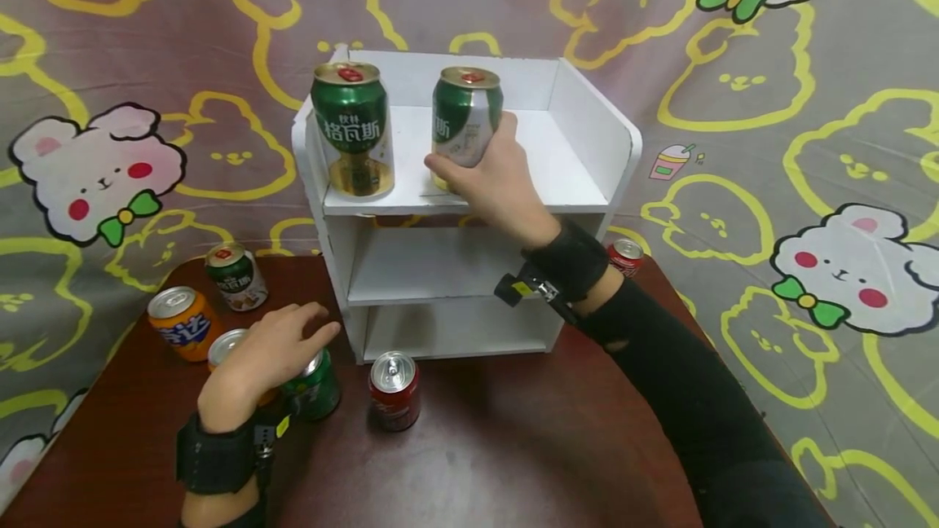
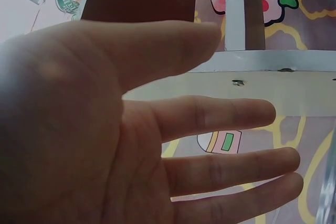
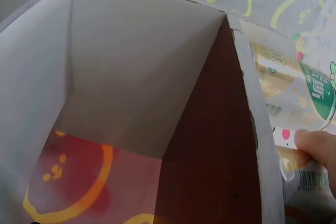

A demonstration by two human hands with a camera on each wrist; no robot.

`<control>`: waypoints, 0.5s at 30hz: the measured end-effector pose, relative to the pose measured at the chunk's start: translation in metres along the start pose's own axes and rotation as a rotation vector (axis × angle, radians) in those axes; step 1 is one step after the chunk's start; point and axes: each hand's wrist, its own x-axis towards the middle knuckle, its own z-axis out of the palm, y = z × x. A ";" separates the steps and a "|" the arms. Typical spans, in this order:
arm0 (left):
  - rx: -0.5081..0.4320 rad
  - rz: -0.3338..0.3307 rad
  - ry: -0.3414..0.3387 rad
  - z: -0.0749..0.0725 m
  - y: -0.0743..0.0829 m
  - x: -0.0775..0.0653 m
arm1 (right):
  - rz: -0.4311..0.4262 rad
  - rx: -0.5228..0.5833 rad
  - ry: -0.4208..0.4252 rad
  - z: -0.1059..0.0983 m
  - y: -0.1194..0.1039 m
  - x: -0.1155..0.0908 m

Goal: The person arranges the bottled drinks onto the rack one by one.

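My right hand [image 1: 506, 182] grips a green, white and gold drink can [image 1: 471, 125] that stands upright at the front of the white shelf's [image 1: 572, 161] top level. To its left, apart from it, a matching can [image 1: 354, 133] stands on the same level. The thumb [image 3: 317, 148] shows at the edge of the right wrist view, beside the cans. My left hand [image 1: 267, 353] is above a green can [image 1: 317, 389] and an orange can [image 1: 223, 342], partly covering both. Its fingers [image 2: 220, 114] are spread loosely, with nothing held.
On the brown table [image 1: 499, 463], a red can [image 1: 394, 398] stands before the shelf. An orange soda can [image 1: 183, 328] and another green-white can [image 1: 238, 279] are at the left. Behind the shelf's right side is a red can [image 1: 626, 257]. Patterned cloth [image 1: 734, 145] hangs behind.
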 end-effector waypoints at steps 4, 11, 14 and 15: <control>-0.007 -0.002 -0.007 0.000 0.000 -0.001 | 0.005 0.018 -0.043 -0.003 0.001 0.002; -0.006 -0.002 -0.013 -0.001 0.001 -0.001 | 0.025 0.040 -0.150 -0.012 0.004 0.006; -0.007 0.007 -0.010 -0.001 0.002 -0.001 | 0.000 0.087 -0.208 -0.017 0.007 0.008; -0.008 0.009 -0.009 -0.001 0.002 -0.001 | -0.011 0.106 -0.229 -0.018 0.008 0.009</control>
